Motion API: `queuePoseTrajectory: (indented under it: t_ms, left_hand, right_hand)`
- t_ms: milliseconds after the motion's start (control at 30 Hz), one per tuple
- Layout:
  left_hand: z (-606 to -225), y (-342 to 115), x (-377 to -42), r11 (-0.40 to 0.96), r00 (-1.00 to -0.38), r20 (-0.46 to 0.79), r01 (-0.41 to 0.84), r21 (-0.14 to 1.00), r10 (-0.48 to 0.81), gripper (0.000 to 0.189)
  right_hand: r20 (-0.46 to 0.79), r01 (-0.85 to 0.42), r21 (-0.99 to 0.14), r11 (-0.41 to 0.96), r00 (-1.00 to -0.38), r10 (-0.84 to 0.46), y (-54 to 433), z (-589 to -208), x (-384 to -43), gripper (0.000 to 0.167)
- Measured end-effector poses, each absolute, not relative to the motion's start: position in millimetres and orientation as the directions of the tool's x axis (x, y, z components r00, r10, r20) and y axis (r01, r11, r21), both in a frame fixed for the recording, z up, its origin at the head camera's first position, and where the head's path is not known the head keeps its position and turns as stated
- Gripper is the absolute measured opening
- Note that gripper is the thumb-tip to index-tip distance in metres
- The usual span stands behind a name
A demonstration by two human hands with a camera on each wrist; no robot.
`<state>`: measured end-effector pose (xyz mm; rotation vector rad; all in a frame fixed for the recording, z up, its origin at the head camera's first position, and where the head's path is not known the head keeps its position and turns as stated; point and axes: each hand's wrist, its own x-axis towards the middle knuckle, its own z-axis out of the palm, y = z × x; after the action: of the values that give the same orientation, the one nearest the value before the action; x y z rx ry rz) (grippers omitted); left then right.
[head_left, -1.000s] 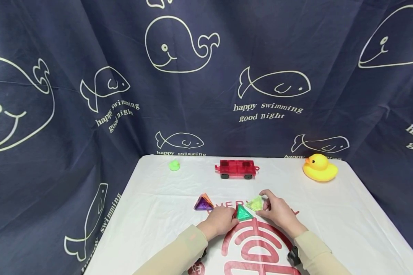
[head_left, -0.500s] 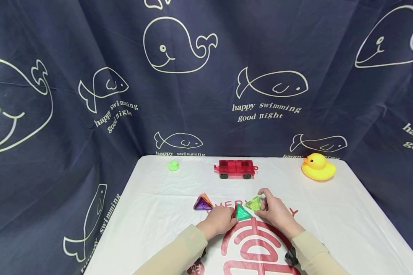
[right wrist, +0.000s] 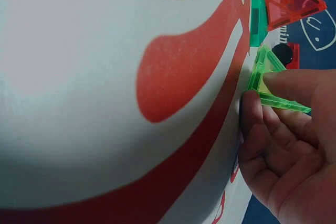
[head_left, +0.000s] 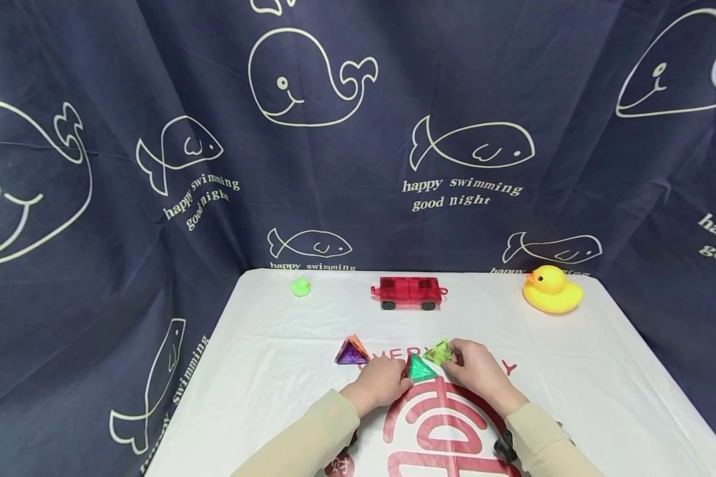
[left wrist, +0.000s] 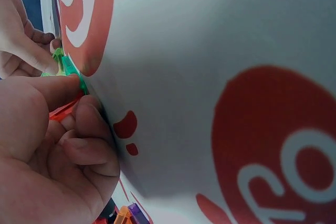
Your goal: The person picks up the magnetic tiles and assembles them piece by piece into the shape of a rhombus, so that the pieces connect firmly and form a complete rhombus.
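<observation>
My left hand (head_left: 382,382) pinches a pair of joined triangular magnetic tiles, a green tile (head_left: 421,369) and a red tile (right wrist: 291,2), at the middle of the table. The green tile leans up from the cloth. Just right of it, my right hand (head_left: 480,370) holds yellow-green triangular magnetic tiles (head_left: 438,352) joined at their edges. In the right wrist view the thumb lies across their face, with other fingers curled below. The yellow-green tiles stand close beside the green one. Left of my left hand sits a small pyramid (head_left: 352,352) of purple and orange tiles.
At the back of the white-covered table (head_left: 262,397) stands a red wheeled car base (head_left: 410,293). A small green duck (head_left: 301,287) is at the back left, a larger yellow duck (head_left: 552,291) at the back right. A dark blue curtain (head_left: 358,199) hangs behind.
My right hand's raised index finger has come down from above the yellow-green tiles to their right side, and their faces have turned slightly. The left hand keeps its place on the green and red tiles.
</observation>
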<state>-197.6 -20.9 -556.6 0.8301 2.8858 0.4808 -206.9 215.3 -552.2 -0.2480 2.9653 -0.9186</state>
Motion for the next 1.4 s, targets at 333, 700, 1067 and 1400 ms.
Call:
queuePoseTrajectory:
  t_ms: [333,700,1067,1400]
  left_hand:
    - [-547,-20,-195,0.801,-0.846,-0.031,0.492,0.342,0.532,0.028]
    - [-547,-19,-192,0.802,-0.857,-0.02,0.473,0.365,0.515,0.027]
    - [-548,-15,-194,0.822,-0.857,-0.02,0.488,0.294,0.516,0.025]
    - [-548,-13,-198,0.836,-0.851,-0.08,0.485,0.258,0.519,0.027]
  right_hand:
    - [0.034,-0.167,-0.552,0.817,-0.983,-0.178,213,-548,-201,0.024]
    - [0.055,-0.195,-0.52,0.832,-0.979,-0.195,211,-548,-198,0.028]
    - [0.16,-0.293,-0.435,0.851,-0.956,-0.247,208,-548,-196,0.034]
    - [0.142,-0.289,-0.456,0.842,-0.957,-0.252,205,-550,-195,0.03]
